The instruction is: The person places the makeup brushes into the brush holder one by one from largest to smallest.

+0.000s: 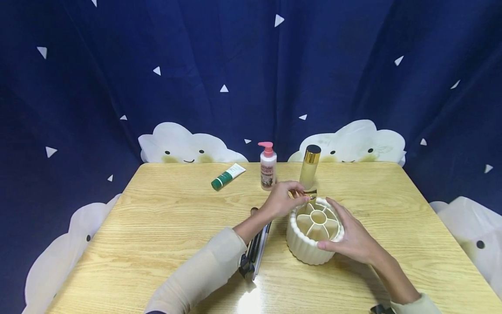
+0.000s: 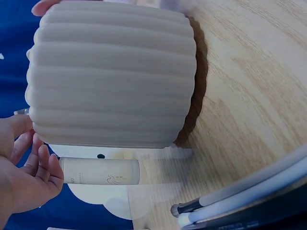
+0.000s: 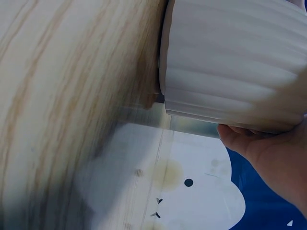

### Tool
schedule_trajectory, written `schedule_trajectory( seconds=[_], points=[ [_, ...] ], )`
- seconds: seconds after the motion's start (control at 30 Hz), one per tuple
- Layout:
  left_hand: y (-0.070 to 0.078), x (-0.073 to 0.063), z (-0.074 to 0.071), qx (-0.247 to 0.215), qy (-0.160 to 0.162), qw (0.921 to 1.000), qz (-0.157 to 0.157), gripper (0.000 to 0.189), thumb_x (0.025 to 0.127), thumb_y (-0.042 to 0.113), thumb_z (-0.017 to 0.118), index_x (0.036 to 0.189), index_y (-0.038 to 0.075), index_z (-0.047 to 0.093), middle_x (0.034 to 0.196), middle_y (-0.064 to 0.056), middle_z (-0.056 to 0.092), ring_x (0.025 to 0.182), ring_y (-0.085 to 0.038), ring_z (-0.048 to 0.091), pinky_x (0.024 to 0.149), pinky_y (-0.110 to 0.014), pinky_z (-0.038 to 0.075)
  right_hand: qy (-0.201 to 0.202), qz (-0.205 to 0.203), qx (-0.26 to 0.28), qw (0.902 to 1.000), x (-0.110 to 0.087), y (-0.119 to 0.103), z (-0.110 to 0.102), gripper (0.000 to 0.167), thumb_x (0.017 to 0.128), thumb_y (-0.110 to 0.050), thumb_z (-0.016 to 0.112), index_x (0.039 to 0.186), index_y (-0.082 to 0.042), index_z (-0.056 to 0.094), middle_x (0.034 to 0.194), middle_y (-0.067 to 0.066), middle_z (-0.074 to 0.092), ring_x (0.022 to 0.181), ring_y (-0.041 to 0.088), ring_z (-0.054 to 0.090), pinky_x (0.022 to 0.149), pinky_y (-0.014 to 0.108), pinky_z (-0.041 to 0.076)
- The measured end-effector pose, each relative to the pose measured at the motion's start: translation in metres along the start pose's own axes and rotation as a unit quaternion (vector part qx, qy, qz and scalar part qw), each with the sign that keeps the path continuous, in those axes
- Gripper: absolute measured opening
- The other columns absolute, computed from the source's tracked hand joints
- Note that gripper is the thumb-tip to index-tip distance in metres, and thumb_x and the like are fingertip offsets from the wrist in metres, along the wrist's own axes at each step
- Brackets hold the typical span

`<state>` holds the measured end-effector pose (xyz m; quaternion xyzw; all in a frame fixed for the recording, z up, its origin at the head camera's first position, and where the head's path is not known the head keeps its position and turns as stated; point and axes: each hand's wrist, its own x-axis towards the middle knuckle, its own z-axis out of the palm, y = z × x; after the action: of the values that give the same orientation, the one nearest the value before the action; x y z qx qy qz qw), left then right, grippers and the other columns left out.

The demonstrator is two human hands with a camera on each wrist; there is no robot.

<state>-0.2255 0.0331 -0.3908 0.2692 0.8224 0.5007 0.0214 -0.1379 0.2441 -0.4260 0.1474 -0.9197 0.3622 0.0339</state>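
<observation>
A round cream organizer (image 1: 303, 247) with fluted sides and a divided top stands on the table. My right hand (image 1: 354, 237) grips it, the thumb at the near rim and the fingers round the far right side. In the right wrist view, the fingers of my right hand (image 3: 273, 153) lie along the organizer's wall (image 3: 230, 62). My left hand (image 1: 284, 198) pinches a small shiny gold-coloured item (image 1: 311, 195) at the far rim, just over a compartment; its kind I cannot tell. The left wrist view has my left hand (image 2: 33, 167) beside the organizer's rim (image 2: 33, 91), the item mostly hidden.
Behind the organizer stands a pale bottle (image 1: 308, 172) with a gold and black cap. Left of it are a pink pump bottle (image 1: 268, 170) and a lying green-and-white tube (image 1: 228, 176). Makeup brushes (image 2: 192, 207) and dark slim items (image 1: 255, 246) lie beneath my left forearm.
</observation>
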Motion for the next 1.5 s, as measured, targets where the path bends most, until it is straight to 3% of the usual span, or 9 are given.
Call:
schedule_trajectory(
  seconds=[0.23, 0.37, 0.5, 0.77, 0.93, 1.17, 1.27, 1.37, 1.5],
  points=[
    [-0.004, -0.003, -0.007, 0.002, -0.020, 0.9998, -0.005, 0.026, 0.083, 0.021, 0.072, 0.105, 0.006, 0.068, 0.094, -0.006, 0.069, 0.083, -0.009, 0.058, 0.069, -0.015, 0.046, 0.000, 0.004, -0.001, 1.0000, 0.000, -0.001, 0.000, 0.113, 0.064, -0.041, 0.084, 0.151, -0.016, 0.017, 0.141, 0.024, 0.040, 0.121, 0.046, 0.048, 0.090, 0.071, 0.038],
    [-0.010, -0.005, -0.021, -0.022, -0.026, 0.9992, -0.021, 0.029, 0.084, 0.022, 0.072, 0.107, 0.006, 0.067, 0.102, -0.007, 0.068, 0.087, -0.012, 0.060, 0.070, -0.018, 0.048, -0.002, 0.006, -0.002, 1.0000, 0.000, -0.002, 0.001, 0.113, 0.064, -0.042, 0.084, 0.151, -0.015, 0.018, 0.142, 0.024, 0.040, 0.122, 0.046, 0.046, 0.092, 0.071, 0.037],
    [-0.020, -0.009, -0.037, -0.031, -0.008, 0.9989, -0.035, 0.029, 0.084, 0.019, 0.071, 0.108, 0.002, 0.065, 0.104, -0.010, 0.068, 0.089, -0.017, 0.063, 0.072, -0.020, 0.050, -0.002, 0.007, 0.000, 1.0000, 0.000, -0.001, 0.000, 0.113, 0.064, -0.041, 0.084, 0.151, -0.013, 0.018, 0.143, 0.025, 0.038, 0.124, 0.046, 0.045, 0.093, 0.071, 0.036],
    [-0.048, -0.024, -0.065, 0.006, 0.027, 0.9940, -0.106, 0.029, 0.082, 0.019, 0.071, 0.105, 0.002, 0.065, 0.098, -0.009, 0.068, 0.086, -0.018, 0.062, 0.071, -0.023, 0.050, -0.003, 0.014, -0.006, 0.9999, 0.000, 0.000, -0.001, 0.113, 0.064, -0.042, 0.083, 0.152, -0.020, 0.015, 0.147, 0.025, 0.034, 0.126, 0.047, 0.042, 0.092, 0.074, 0.034],
    [-0.067, -0.039, -0.075, 0.029, 0.027, 0.9872, -0.154, 0.031, 0.080, 0.018, 0.072, 0.103, -0.002, 0.064, 0.092, -0.011, 0.067, 0.080, -0.017, 0.062, 0.066, -0.022, 0.050, -0.002, 0.012, -0.002, 0.9999, 0.000, 0.001, 0.000, 0.113, 0.064, -0.041, 0.084, 0.152, -0.021, 0.015, 0.146, 0.025, 0.035, 0.125, 0.047, 0.043, 0.092, 0.073, 0.035],
    [-0.081, -0.052, -0.074, 0.009, 0.022, 0.9720, -0.234, 0.036, 0.076, 0.018, 0.076, 0.099, -0.006, 0.062, 0.083, -0.013, 0.067, 0.063, -0.022, 0.066, 0.059, -0.031, 0.056, -0.003, 0.007, 0.001, 1.0000, 0.000, 0.000, -0.001, 0.114, 0.064, -0.040, 0.084, 0.152, -0.019, 0.015, 0.146, 0.025, 0.035, 0.127, 0.047, 0.042, 0.093, 0.073, 0.034],
    [-0.085, -0.056, -0.069, 0.019, 0.012, 0.9703, -0.241, 0.030, 0.077, 0.018, 0.075, 0.092, -0.005, 0.064, 0.076, -0.012, 0.068, 0.058, -0.025, 0.067, 0.057, -0.032, 0.057, -0.002, 0.007, -0.004, 1.0000, 0.000, -0.001, -0.001, 0.114, 0.063, -0.041, 0.084, 0.152, -0.019, 0.015, 0.147, 0.025, 0.034, 0.126, 0.048, 0.041, 0.093, 0.073, 0.033],
    [-0.087, -0.060, -0.064, 0.056, 0.004, 0.9701, -0.236, 0.017, 0.076, 0.015, 0.073, 0.075, -0.001, 0.067, 0.066, -0.011, 0.068, 0.053, -0.025, 0.067, 0.051, -0.026, 0.054, -0.002, 0.011, -0.007, 0.9999, -0.001, -0.001, -0.001, 0.115, 0.063, -0.042, 0.084, 0.152, -0.020, 0.015, 0.148, 0.025, 0.032, 0.127, 0.049, 0.040, 0.092, 0.074, 0.033],
    [-0.086, -0.063, -0.061, 0.094, 0.000, 0.9656, -0.242, 0.016, 0.073, 0.009, 0.074, 0.060, 0.002, 0.067, 0.058, -0.014, 0.067, 0.048, -0.023, 0.066, 0.050, -0.024, 0.053, -0.002, 0.014, -0.004, 0.9999, -0.001, 0.000, -0.001, 0.115, 0.063, -0.043, 0.084, 0.152, -0.022, 0.014, 0.149, 0.025, 0.031, 0.128, 0.048, 0.039, 0.093, 0.074, 0.032]
  ],
)
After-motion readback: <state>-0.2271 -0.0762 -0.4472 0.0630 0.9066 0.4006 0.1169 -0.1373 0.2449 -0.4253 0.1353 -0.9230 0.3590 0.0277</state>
